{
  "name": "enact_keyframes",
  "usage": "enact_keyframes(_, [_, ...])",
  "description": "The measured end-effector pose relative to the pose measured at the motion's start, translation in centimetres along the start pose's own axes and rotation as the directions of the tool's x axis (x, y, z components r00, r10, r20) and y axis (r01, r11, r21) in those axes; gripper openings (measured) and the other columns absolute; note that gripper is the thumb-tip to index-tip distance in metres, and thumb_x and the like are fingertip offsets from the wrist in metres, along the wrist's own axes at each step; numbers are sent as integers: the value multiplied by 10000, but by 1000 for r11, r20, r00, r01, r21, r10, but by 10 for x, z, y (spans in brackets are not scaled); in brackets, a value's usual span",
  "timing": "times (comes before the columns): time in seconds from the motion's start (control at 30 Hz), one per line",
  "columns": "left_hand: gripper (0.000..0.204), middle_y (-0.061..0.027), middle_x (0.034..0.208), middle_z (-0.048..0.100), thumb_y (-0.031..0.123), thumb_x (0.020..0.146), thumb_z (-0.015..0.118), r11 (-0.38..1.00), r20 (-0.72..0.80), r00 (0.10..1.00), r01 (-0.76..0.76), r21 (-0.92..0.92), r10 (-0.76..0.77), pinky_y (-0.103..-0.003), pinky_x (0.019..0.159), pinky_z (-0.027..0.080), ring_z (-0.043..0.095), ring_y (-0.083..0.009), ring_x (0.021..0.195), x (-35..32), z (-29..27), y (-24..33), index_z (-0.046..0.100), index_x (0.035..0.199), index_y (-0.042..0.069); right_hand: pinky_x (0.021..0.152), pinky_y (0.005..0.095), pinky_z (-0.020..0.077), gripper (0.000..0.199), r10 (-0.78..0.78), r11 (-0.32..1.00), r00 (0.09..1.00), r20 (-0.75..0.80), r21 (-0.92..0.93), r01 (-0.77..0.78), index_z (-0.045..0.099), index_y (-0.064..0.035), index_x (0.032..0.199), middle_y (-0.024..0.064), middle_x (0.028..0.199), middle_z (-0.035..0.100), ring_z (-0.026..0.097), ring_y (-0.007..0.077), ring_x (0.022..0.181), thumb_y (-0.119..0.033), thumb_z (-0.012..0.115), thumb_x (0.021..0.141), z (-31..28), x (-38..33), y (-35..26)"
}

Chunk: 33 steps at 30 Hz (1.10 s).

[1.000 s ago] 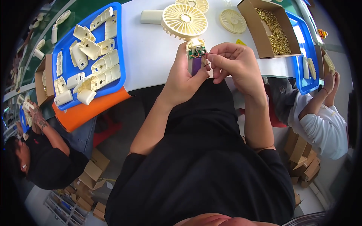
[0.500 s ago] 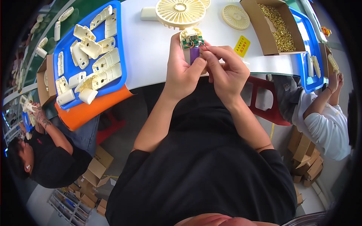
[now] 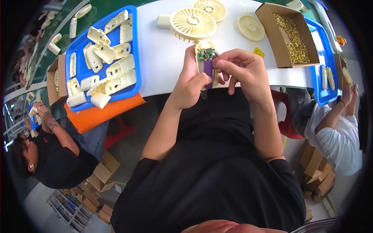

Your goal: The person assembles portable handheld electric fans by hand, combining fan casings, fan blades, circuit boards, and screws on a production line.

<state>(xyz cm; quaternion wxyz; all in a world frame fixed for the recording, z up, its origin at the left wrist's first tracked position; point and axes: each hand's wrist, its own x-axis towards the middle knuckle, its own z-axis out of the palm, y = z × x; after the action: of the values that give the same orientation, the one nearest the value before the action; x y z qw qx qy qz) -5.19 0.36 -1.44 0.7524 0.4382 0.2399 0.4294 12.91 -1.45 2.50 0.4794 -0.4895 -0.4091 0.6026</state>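
My left hand (image 3: 190,79) grips a cream plastic handle shell (image 3: 203,58) over the white table's (image 3: 167,58) near edge. The shell lies open towards me, with a small green circuit board (image 3: 206,52) at its top and a purple battery cell (image 3: 208,70) below it. My right hand (image 3: 243,68) pinches at the shell's right side beside the battery, fingers curled. A cream round fan grille (image 3: 193,24) lies on the table just beyond the shell.
A blue tray (image 3: 75,54) of several cream handle shells sits at left on an orange tray (image 3: 105,110). Two more grilles (image 3: 250,28) and a cardboard box of brass screws (image 3: 293,39) lie at right. People work at both sides. Cartons stand on the floor.
Both hands and the shell have drifted slightly towards me and the table edge; the grip on the shell stays the same, the right fingers shifting at the battery.
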Motion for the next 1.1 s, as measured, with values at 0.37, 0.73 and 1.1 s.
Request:
enact_keyframes(0.37, [594,-184,1281,531,7,840,459,993,-108,988,-106,56,112,-377,965,517,599,-232,1092,5,12,0,310,1415,22,466,238,435,115,-454,880,844,-285,-289,376,725,52,989,48,726,683,605,90,579,-33,746,915,31,-3,43])
enact_keyframes(0.73, [549,-144,1228,567,26,933,510,991,-170,976,-129,34,133,-307,887,513,583,-142,1053,16,14,3,278,1431,28,510,247,412,176,-707,493,705,-62,-757,428,772,-38,999,33,714,626,518,94,562,44,766,844,29,-9,25])
enact_keyframes(1.1, [535,-166,1247,566,35,905,479,987,-201,967,-139,82,153,-327,906,519,601,-192,1055,8,24,3,315,1414,41,539,311,486,262,-840,301,539,56,-779,551,746,-25,1072,69,800,624,604,220,630,34,748,817,34,-6,27])
